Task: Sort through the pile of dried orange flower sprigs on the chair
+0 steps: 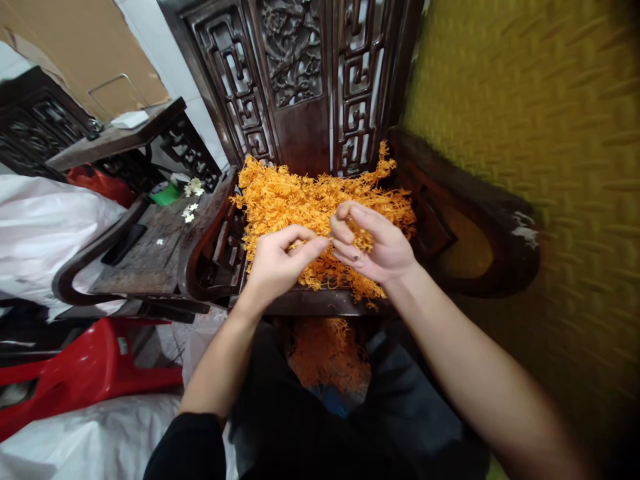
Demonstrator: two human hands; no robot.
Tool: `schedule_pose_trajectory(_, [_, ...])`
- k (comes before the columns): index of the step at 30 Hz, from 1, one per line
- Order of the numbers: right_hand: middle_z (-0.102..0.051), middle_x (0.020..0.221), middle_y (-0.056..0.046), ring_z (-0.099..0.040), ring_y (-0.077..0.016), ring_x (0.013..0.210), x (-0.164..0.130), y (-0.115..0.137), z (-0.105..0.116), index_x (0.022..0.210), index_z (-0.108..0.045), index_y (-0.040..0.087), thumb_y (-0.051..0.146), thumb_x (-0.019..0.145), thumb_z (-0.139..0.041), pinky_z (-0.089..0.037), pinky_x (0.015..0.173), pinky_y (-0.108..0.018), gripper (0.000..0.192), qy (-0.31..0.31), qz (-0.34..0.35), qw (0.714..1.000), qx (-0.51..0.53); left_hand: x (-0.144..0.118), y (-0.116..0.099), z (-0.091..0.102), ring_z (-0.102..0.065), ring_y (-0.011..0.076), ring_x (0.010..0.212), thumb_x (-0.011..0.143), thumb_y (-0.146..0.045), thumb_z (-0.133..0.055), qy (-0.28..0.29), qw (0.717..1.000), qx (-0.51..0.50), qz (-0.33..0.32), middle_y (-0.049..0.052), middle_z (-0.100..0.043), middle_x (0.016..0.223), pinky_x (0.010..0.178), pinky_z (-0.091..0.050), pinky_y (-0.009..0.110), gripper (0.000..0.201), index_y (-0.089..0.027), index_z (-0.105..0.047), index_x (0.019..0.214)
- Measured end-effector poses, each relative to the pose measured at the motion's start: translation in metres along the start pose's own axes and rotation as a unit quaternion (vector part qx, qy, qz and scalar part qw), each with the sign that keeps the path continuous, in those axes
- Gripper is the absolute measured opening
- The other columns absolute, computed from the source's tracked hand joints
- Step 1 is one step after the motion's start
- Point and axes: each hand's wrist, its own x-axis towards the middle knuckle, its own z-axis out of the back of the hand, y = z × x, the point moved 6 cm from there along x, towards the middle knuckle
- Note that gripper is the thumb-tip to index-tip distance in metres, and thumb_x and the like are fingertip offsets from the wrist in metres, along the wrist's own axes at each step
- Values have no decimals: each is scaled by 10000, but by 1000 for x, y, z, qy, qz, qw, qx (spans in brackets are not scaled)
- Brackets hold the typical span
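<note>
A heap of orange, curly, branching sprigs (285, 197), plastic-looking, covers the seat of a dark carved wooden chair (300, 137). Over the front of this heap my two hands meet, fingertips almost touching. My left hand (275, 267) is closed in a pinch, with a bit of orange sprig showing between thumb and forefinger. Palm turned up, my right hand (383, 247) has its fingers curled in, and ragged orange sprig (364, 241) shows inside the curl. What lies exactly between the fingertips is too small to make out.
More orange sprigs (330, 353) lie below the seat, between my knees. At left, a second wooden chair (145, 267) holds a green tape roll (165, 193) and small pale pieces (190, 212). A red plastic stool (95, 360) and white sacks (45, 227) stand nearby. A yellow textured surface (550, 133) rises at right.
</note>
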Motion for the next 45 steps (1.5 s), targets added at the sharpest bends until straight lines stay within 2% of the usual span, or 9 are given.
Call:
schedule_pose_trajectory(6, [-516, 653, 78, -336, -25, 406, 2, -5, -4, 891, -541, 209, 443, 872, -742, -224, 366, -177, 309, 2, 29, 1000, 10, -2, -2, -7, -304, 97, 523, 748, -215, -826, 12, 995, 81, -61, -44, -462, 543, 545, -225, 273, 65, -197, -784, 794])
schedule_pose_trajectory(13, [-407, 581, 94, -304, -18, 404, 6, -13, -12, 783, -506, 197, 477, 838, -793, -202, 381, -162, 405, -24, 47, 998, -19, 2, -5, -10, -307, 114, 545, 735, -122, -753, -92, 973, 150, -149, -52, -384, 517, 580, -261, 261, 221, -200, -602, 593])
schedule_pose_trajectory(20, [-319, 484, 103, -217, -37, 373, -21, 9, -30, 790, -582, 220, 451, 879, -754, -195, 373, -195, 302, 80, 52, 995, -8, 48, 15, 71, -344, 59, 506, 733, -68, -715, -259, 962, -32, -86, -59, -448, 557, 476, -214, 183, 209, -170, -579, 610])
schedule_pose_trajectory(25, [-311, 528, 99, -204, -41, 417, -3, -6, 15, 910, -666, 198, 464, 846, -773, -118, 405, -221, 294, -98, 16, 991, -89, 42, 17, 41, -223, 23, 405, 773, -231, -760, -92, 966, -242, -8, -105, -294, 506, 416, -179, 160, 241, -182, -539, 691])
schedule_pose_trajectory(28, [-399, 557, 84, -270, -62, 449, 3, -16, 28, 1128, -680, 174, 470, 786, -826, -152, 413, -228, 475, -165, -9, 965, -201, 25, 4, 20, -270, 25, 410, 776, -246, -772, -41, 954, -297, 5, -97, -278, 528, 416, -218, 151, 264, -185, -523, 713])
schedule_pose_trajectory(31, [-518, 616, 52, -352, -82, 478, 2, -22, 26, 1314, -624, 150, 444, 724, -874, -215, 426, -234, 705, -165, -36, 942, -291, 18, -4, 14, -307, 34, 420, 798, -247, -760, -13, 945, -326, 12, -86, -282, 534, 421, -243, 157, 234, -184, -546, 728])
schedule_pose_trajectory(35, [-422, 520, 84, -277, -77, 435, 4, -35, 20, 1255, -682, 139, 487, 834, -751, -211, 450, -247, 550, -110, -89, 946, -291, 21, -5, 22, -284, 40, 413, 777, -293, -803, -22, 946, -323, -32, -85, -274, 522, 421, -242, 171, 231, -192, -601, 728])
schedule_pose_trajectory(41, [-725, 872, -52, -630, -190, 809, 11, -19, 29, 828, -714, 166, 324, 869, -683, -459, 830, -367, 166, -146, 43, 866, -477, 19, -10, 37, -466, 112, 606, 687, -445, -875, -3, 971, -132, -198, -4, -524, 651, 564, -401, 269, 243, -237, -751, 708])
schedule_pose_trajectory(45, [-705, 844, -50, -621, -197, 794, 8, -4, 32, 838, -680, 163, 348, 903, -636, -457, 811, -364, 202, -178, 94, 848, -491, 2, -21, 28, -591, 187, 865, 765, -252, -828, 106, 934, 153, -306, 42, -645, 891, 791, -479, 384, 100, -297, -822, 854])
